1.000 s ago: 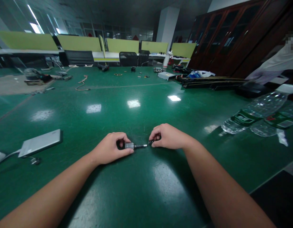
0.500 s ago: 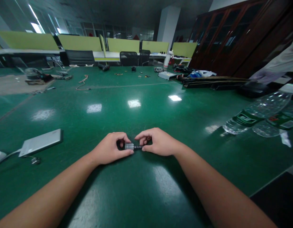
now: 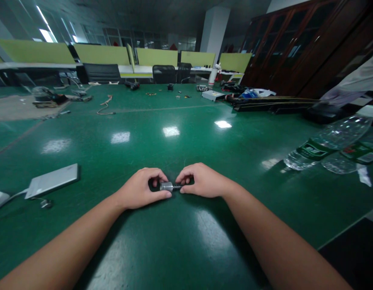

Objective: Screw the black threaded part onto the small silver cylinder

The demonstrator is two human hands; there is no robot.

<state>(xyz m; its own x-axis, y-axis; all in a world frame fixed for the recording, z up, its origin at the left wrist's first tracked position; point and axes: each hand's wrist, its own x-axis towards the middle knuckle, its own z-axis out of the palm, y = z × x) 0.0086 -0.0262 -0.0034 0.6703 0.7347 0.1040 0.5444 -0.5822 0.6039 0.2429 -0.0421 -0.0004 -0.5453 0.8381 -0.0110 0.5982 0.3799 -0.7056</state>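
A small silvery metal cylinder (image 3: 166, 186) lies sideways just over the green table (image 3: 186, 145), with a thin ridged shaft (image 3: 177, 187) sticking out of its right end. Whether the ridges are a screw thread or a spring, I cannot tell. Thumb and fingers of my left hand (image 3: 136, 190) are closed around the cylinder. My right hand (image 3: 206, 182) pinches the far end of the ridged shaft, its thumb in front and its curled fingers behind. The shaft's right tip is hidden in that pinch.
A flat grey device (image 3: 53, 181) with a white cable lies at left, a small metal part (image 3: 46, 204) beside it. Clear plastic bottles (image 3: 322, 147) stand at right. Dark long strips (image 3: 271, 105), a white box (image 3: 212, 95) and a cord (image 3: 105, 105) lie farther back.
My right forefinger and thumb have shifted slightly on the shaft, the forefinger moving a little right. The metal cylinder has shifted a few pixels to the right. My left hand has barely moved.
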